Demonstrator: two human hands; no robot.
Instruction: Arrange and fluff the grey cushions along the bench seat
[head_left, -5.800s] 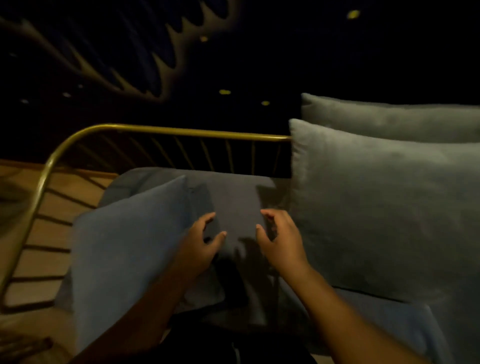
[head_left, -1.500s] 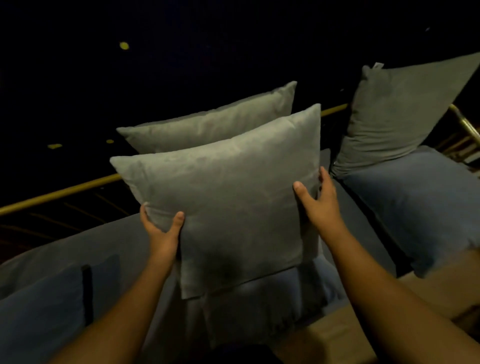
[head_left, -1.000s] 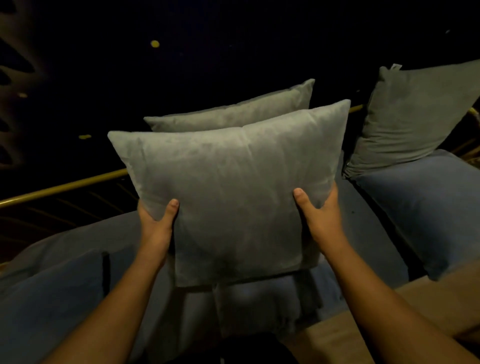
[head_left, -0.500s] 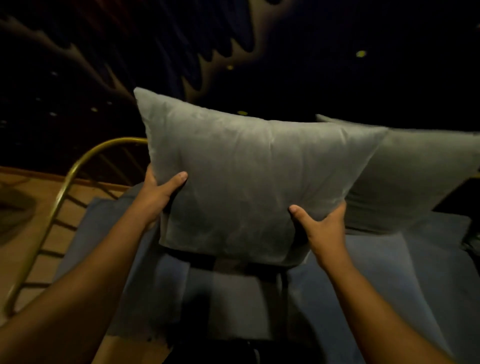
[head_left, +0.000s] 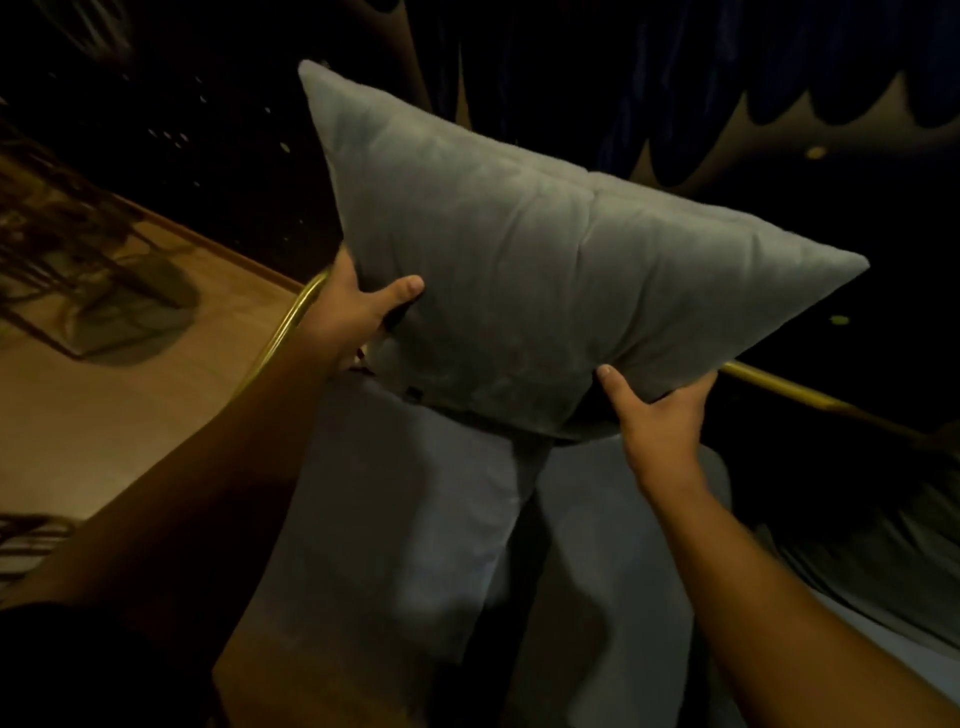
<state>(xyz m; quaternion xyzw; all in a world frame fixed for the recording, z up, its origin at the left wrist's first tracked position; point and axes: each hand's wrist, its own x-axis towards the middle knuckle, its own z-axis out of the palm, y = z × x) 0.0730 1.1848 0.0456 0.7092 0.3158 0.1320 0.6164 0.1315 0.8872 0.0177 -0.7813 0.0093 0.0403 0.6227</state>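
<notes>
Single head-worn wide-angle view, tilted, looking forward-down, close over bench seat (head_left: 415, 519); brass rail (head_left: 779, 387) beyond.

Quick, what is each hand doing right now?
Left hand: closed on the grey cushion, gripping its left edge.
Right hand: closed on the same cushion, gripping its lower edge.

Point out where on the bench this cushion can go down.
The grey cushion is held up off the seat by the left hand and right hand. The bluish seat pad directly below it, bordered by the curved brass rail on the left, looks bare. The seat nearer the right forearm is too dark to judge.
</notes>
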